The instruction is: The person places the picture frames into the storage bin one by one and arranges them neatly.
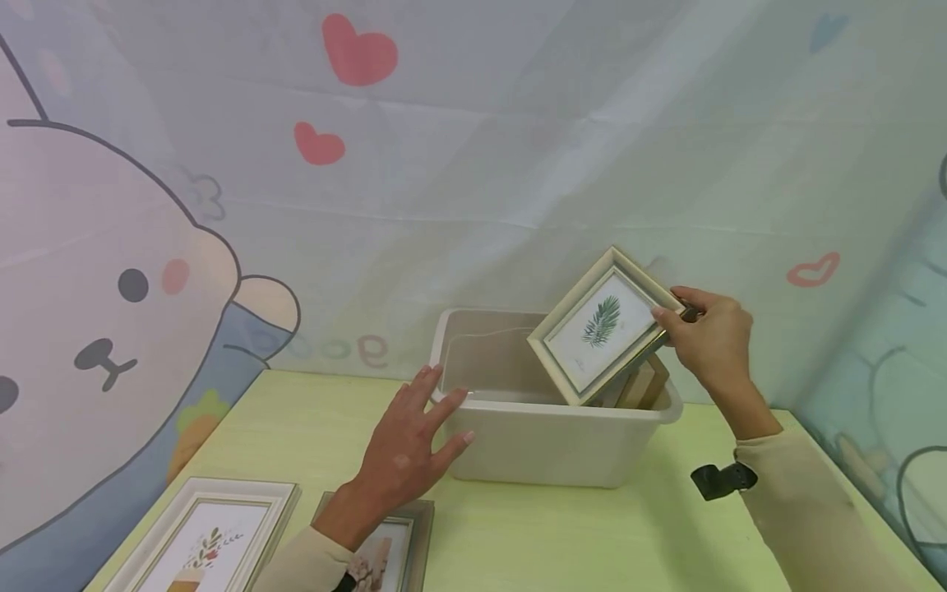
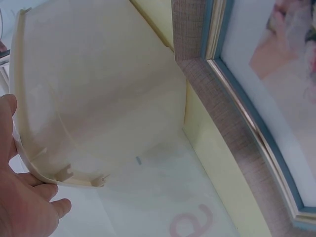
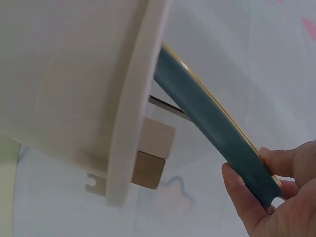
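Observation:
A cream picture frame point(image 1: 602, 325) with a green leaf print is tilted over the right part of a pale plastic bin point(image 1: 540, 448), its lower corner below the rim line. My right hand point(image 1: 712, 339) pinches it by its right corner, thumb on the front. In the right wrist view, the edge of the frame point(image 3: 217, 131) appears teal between thumb and fingers. My left hand point(image 1: 403, 440) has its fingers spread at the bin's left rim; the left wrist view shows the fingers point(image 2: 37, 185) against that rim.
Brown box-like pieces point(image 1: 644, 385) stand in the bin's right end. On the yellow-green table point(image 1: 533, 543) at front left lie a white picture frame point(image 1: 277, 514) with a plant print and a grey-brown picture frame point(image 1: 420, 534), partly hidden by my left arm. A printed curtain point(image 1: 473, 164) hangs behind.

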Demonstrator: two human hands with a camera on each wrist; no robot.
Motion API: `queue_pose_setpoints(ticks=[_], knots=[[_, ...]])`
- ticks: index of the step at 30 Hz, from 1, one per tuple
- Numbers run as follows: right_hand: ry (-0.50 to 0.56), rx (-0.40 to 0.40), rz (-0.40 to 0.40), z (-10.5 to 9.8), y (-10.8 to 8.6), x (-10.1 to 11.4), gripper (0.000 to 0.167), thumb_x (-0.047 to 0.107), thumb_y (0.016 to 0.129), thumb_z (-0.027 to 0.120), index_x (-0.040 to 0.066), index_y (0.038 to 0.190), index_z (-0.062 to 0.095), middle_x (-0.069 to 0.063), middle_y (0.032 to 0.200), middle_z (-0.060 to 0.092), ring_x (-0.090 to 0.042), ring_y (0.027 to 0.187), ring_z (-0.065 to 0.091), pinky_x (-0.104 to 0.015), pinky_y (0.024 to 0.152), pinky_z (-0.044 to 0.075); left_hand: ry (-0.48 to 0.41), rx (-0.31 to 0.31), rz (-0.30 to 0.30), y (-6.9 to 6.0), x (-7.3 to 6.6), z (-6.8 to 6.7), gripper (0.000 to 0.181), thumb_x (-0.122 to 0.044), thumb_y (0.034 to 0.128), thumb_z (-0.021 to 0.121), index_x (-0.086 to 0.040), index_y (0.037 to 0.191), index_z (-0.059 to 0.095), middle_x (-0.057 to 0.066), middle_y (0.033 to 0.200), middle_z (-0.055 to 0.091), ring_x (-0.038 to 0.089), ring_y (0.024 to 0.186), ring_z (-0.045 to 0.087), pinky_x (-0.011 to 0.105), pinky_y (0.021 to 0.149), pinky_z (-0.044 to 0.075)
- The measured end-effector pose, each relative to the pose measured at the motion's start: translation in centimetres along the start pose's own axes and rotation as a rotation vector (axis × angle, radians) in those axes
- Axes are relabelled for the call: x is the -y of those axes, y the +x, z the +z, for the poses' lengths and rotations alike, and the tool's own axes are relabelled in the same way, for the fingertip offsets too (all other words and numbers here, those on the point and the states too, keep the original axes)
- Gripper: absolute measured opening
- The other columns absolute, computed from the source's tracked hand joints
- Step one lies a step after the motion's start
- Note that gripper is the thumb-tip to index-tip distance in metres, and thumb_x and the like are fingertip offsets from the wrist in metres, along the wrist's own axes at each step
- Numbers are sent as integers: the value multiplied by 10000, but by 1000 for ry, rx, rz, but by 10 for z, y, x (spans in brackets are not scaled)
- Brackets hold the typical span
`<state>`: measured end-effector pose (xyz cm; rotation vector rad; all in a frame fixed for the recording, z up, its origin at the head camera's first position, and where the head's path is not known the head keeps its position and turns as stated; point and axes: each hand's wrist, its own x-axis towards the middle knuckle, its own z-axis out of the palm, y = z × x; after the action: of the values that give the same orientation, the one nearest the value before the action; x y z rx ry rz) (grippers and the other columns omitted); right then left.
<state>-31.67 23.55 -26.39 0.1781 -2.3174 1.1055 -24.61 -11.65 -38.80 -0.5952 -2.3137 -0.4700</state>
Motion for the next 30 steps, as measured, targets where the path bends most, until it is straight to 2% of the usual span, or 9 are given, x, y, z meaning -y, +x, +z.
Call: queue_pose_setpoints(ticks=[5,7,10,12,14,17,23,30], knots=[[-145,-54,-107,12,-8,4,391,113,901,724,-46,1254,666,-257,854,719,-2,518,474,-204,450,367,3,3,7,-1,-1,0,509,-352,871,757,-150,1326,648,232,1483,496,396,1409,451,575,1112,401],[-176,-63,-146,17,-10,6,374,91,892,727,-54,1232,676,-245,835,718,-85,525,495,-231,463,367,-1,8,0,-2,-1,-1,508,-356,876,753,-153,1329,648,229,1488,492,391,1414,448,571,1121,393],[-207,-58,-188,25,-13,8,367,76,897,718,-67,1231,670,-272,897,708,-245,581,554,-335,544,430,-4,15,-11,-3,-1,-2,506,-362,882,746,-161,1336,644,225,1495,487,385,1422,440,567,1131,384],[-231,-54,-210,29,-16,9,366,76,902,714,-72,1234,665,-296,973,697,-356,717,622,-448,657,503,-6,18,-14,-3,-1,-3,509,-362,882,746,-161,1339,642,222,1498,484,383,1426,435,568,1136,377],[-256,-56,-231,33,-19,9,366,72,901,717,-77,1231,664,-320,1033,677,-430,830,636,-552,759,513,-4,21,-11,-3,-1,-3,511,-361,883,744,-159,1341,640,223,1498,483,384,1426,433,566,1136,378],[-293,-55,-260,38,-21,8,360,71,893,725,-82,1214,669,-331,1042,669,-464,902,645,-618,820,505,-7,25,-10,-3,-2,-3,510,-358,886,742,-153,1342,640,226,1495,485,385,1426,433,565,1137,377],[-359,-39,-281,47,-25,8,334,83,895,726,-47,1200,689,-310,1006,667,-436,884,657,-652,820,495,-13,33,-19,-3,-2,-4,503,-360,897,732,-163,1349,636,222,1501,482,376,1436,424,562,1145,370],[-387,-63,-330,58,-29,1,302,69,864,751,-32,1146,713,-291,930,669,-423,811,671,-643,710,523,-12,30,-17,-3,-2,-4,499,-357,898,731,-166,1349,635,221,1499,484,377,1433,427,562,1141,375]])
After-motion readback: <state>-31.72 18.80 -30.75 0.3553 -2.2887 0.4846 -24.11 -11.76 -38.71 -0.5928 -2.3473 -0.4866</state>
